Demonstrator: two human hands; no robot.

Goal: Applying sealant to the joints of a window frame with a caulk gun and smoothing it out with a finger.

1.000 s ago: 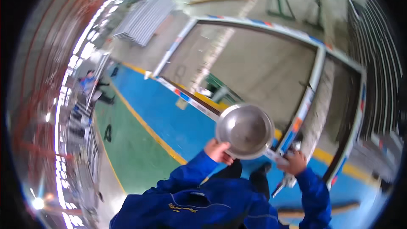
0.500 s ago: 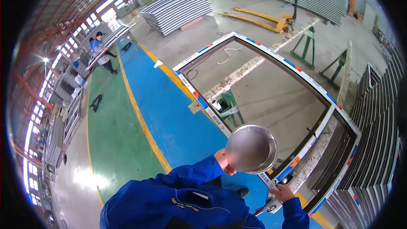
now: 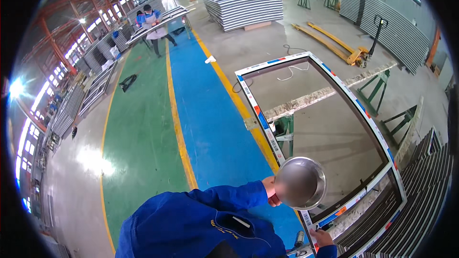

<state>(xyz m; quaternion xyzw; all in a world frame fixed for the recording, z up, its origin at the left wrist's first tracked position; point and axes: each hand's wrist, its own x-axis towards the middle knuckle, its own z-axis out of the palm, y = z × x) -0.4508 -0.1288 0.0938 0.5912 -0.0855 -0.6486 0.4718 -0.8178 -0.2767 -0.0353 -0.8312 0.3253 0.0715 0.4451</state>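
Observation:
My left hand (image 3: 270, 192) grips the edge of a round, shiny metal bowl (image 3: 319, 195); a grey blur hides most of its inside. The bowl is over the near left side of a large window frame (image 3: 351, 91), which is dark inside with white, blue and orange film along its edges. My right hand (image 3: 323, 238) is closed round the frame's near corner, the thumb on top and some fingers hidden below. The frame lies on long speckled beams (image 3: 306, 102) over green trestles (image 3: 286, 136). A crossbar (image 3: 351, 204) divides it near my right hand.
Stacked dark frames (image 3: 420, 186) stand close at the right. A yellow pallet truck (image 3: 351, 56) and a tall stack of profiles (image 3: 244, 9) are beyond. Another person (image 3: 152, 21) stands at a bench at the far left. A cable (image 3: 127, 82) lies on the green floor strip.
The whole view has swung left, so the frame and floor sit farther right in it. Both hands keep their holds. The other person's pose has changed.

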